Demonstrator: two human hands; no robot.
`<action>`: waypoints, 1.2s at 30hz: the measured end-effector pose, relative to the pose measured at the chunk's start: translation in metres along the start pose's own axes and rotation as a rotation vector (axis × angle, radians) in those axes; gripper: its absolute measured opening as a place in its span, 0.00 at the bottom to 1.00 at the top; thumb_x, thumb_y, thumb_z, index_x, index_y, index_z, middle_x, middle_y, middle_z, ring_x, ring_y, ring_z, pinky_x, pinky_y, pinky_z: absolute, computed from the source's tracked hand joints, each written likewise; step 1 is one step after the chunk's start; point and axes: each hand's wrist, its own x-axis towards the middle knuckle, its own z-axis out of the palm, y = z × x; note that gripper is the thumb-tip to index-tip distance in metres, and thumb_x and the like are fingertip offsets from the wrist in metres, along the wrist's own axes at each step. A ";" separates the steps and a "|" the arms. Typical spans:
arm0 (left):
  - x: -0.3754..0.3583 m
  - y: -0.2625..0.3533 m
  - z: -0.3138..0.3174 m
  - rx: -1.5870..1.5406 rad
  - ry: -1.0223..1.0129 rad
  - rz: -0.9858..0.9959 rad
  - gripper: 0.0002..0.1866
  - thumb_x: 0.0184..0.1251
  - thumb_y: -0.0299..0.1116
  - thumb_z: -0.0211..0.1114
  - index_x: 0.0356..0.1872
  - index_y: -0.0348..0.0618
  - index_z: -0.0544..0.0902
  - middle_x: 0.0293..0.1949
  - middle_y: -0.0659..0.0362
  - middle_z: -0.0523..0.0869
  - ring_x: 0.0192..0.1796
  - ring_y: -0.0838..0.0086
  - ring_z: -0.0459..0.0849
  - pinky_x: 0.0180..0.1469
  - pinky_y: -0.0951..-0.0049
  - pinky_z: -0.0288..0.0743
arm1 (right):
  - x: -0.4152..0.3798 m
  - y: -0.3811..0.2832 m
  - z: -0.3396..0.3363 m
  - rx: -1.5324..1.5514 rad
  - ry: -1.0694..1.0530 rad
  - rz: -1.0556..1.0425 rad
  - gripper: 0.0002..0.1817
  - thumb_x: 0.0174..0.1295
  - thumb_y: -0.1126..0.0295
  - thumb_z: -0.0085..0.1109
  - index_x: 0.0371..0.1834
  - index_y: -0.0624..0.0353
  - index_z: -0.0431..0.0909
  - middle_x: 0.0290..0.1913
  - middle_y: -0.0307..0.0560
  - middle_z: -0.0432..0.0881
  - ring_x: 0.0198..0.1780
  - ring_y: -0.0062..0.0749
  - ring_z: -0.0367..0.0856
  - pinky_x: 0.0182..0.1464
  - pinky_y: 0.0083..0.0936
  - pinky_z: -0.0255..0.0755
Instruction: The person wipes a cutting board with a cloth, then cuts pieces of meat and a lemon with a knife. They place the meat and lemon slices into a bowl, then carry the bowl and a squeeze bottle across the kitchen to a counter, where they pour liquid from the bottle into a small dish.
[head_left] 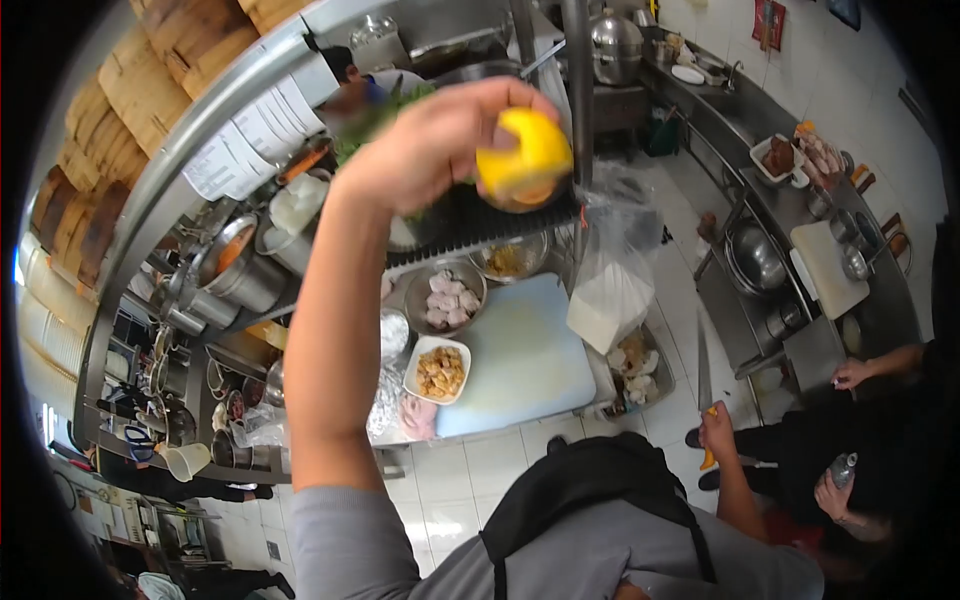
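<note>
Raised high over the counter, my left hand (pixel 430 140) is closed around a glossy yellow rounded object (pixel 530 150); blur hides its exact kind. My right hand (pixel 717 432), low at the right, grips the yellow handle of a long knife (pixel 704 365), its blade pointing away from me. A pale blue cutting board (pixel 525 350) lies in front of me. Left of it are a white dish (pixel 462 352) of browned chopped pieces (pixel 440 373) and a metal bowl (pixel 415 300) of pale raw-looking pieces (pixel 450 300). A bowl (pixel 540 262) with yellowish-brown contents is behind the board.
A clear plastic bag (pixel 615 240) hangs at the board's right corner, above a bin of scraps (pixel 640 370). Pots (pixel 245 265) line the left shelf. Another person's hands (pixel 852 373) are at the right, one holding a bottle. A metal post (pixel 577 90) rises behind.
</note>
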 end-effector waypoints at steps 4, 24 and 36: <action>-0.082 -0.141 0.074 -0.305 0.091 -0.137 0.29 0.55 0.31 0.67 0.61 0.39 0.75 0.53 0.59 0.81 0.53 0.71 0.81 0.57 0.71 0.75 | -0.045 -0.019 0.001 -0.104 0.035 -0.154 0.05 0.63 0.77 0.50 0.40 0.59 0.65 0.17 0.39 0.70 0.14 0.24 0.71 0.15 0.25 0.65; -0.175 -0.463 0.200 0.486 0.904 -0.212 0.19 0.53 0.27 0.68 0.46 0.37 0.74 0.47 0.48 0.77 0.45 0.55 0.76 0.48 0.62 0.73 | -0.066 -0.191 0.242 -1.317 -0.507 -0.566 0.11 0.64 0.69 0.56 0.45 0.62 0.73 0.32 0.55 0.87 0.35 0.49 0.90 0.37 0.43 0.85; -0.174 -0.464 0.198 0.479 0.909 -0.211 0.19 0.50 0.26 0.68 0.44 0.37 0.75 0.47 0.47 0.78 0.49 0.51 0.77 0.53 0.60 0.74 | -0.069 -0.202 0.238 -1.288 -0.559 -0.503 0.07 0.64 0.75 0.50 0.43 0.64 0.72 0.33 0.59 0.86 0.36 0.56 0.89 0.38 0.46 0.83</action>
